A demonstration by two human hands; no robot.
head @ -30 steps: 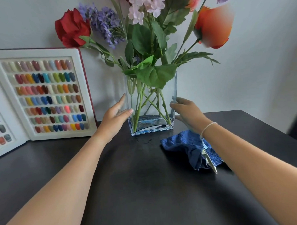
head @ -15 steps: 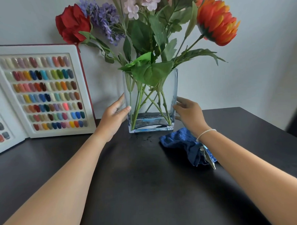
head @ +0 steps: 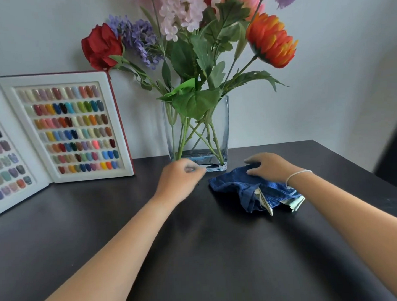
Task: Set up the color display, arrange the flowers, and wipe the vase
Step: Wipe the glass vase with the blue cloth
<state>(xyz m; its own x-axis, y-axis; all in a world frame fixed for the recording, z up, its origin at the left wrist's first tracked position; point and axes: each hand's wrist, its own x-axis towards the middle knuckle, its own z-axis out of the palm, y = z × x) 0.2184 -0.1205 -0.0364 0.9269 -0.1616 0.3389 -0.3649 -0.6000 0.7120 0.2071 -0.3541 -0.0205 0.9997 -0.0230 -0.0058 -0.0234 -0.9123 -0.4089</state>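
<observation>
A clear rectangular glass vase [head: 223, 118] stands at the back of the dark table [head: 196, 251], against the wall. It holds artificial flowers [head: 189, 44]: a red rose, purple and pink blooms, an orange one. A crumpled blue cloth [head: 237, 185] with a silvery label lies just right of the vase's foot. My right hand [head: 270, 167] rests on the cloth's top edge, fingers curled over it. My left hand [head: 180, 175] hovers blurred in front of the vase's lower left corner, holding nothing. The open colour display book [head: 64, 125] of nail swatches stands at the left.
The display book's left page [head: 4, 168] slopes toward the table's left edge. A white wall runs behind everything. The table's right corner [head: 314, 141] sits beyond the cloth, with a dark shape at the far right.
Both hands have left the vase's sides and dropped. The right hand came down onto the blue cloth, the left moved in front of the vase's base. The camera tilted so more flowers show.
</observation>
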